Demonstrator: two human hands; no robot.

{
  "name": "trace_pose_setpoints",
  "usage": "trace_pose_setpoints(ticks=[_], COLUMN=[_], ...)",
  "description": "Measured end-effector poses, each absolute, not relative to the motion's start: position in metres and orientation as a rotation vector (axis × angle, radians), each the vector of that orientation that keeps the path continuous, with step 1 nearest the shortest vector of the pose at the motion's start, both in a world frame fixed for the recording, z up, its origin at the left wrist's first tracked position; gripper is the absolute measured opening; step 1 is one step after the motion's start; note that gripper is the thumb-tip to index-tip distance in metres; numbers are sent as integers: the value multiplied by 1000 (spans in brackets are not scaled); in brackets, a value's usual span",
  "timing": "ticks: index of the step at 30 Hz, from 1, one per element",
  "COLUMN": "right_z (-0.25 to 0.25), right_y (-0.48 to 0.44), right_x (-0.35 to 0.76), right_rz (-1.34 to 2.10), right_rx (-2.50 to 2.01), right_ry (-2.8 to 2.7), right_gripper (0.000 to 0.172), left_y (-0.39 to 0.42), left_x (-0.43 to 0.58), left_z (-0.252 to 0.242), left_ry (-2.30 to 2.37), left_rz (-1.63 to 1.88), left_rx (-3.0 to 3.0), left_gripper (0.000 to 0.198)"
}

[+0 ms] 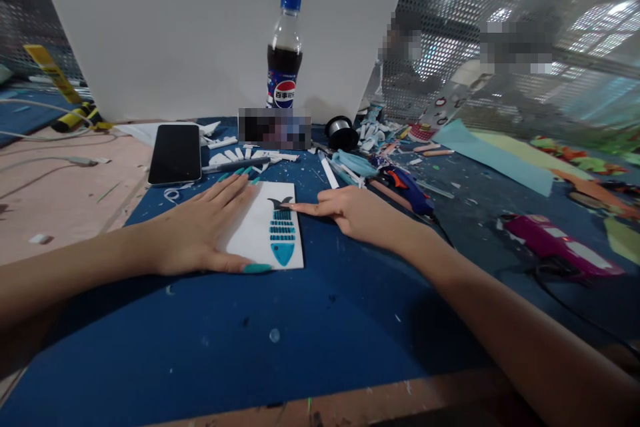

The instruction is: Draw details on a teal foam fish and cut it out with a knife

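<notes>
My left hand (215,220) lies flat and open on a white board (257,207), its spread fingers tipped with long teal nails. On the right part of that board is a fish-skeleton figure (283,237) with a blue head at the near end and blue and black striped ribs. A dark tail piece (281,203) forms its far end. The index fingertip of my right hand (345,212) is stretched onto this tail. The other fingers of that hand are curled, and no held object shows in it.
A phone (175,153) lies behind my left hand. At the back stands a cola bottle (285,60), near a spool (341,133) and white scraps (230,153). To the right lie a blue glue gun (407,188) and a purple corded device (560,243). Blue matting (270,360) covers the table.
</notes>
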State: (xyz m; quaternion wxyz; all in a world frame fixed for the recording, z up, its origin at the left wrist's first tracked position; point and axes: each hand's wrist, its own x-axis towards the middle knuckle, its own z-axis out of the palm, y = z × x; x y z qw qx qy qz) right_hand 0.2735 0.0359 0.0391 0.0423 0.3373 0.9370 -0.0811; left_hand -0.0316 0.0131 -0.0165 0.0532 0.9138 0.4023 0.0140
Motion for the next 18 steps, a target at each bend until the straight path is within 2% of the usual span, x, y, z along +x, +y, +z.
trace_pose_setpoints(ticks=[9, 18], right_z=[41, 46], right_y=[36, 37], right_x=[276, 286], right_rz=[-204, -174], right_rx=[1029, 1024], right_ry=[2855, 2846], right_gripper=[79, 72], left_y=[12, 12], left_x=[-32, -32], left_z=[-16, -15], left_ry=[1244, 1264], left_rz=[22, -7], left_rx=[2761, 2739], left_gripper=[112, 112])
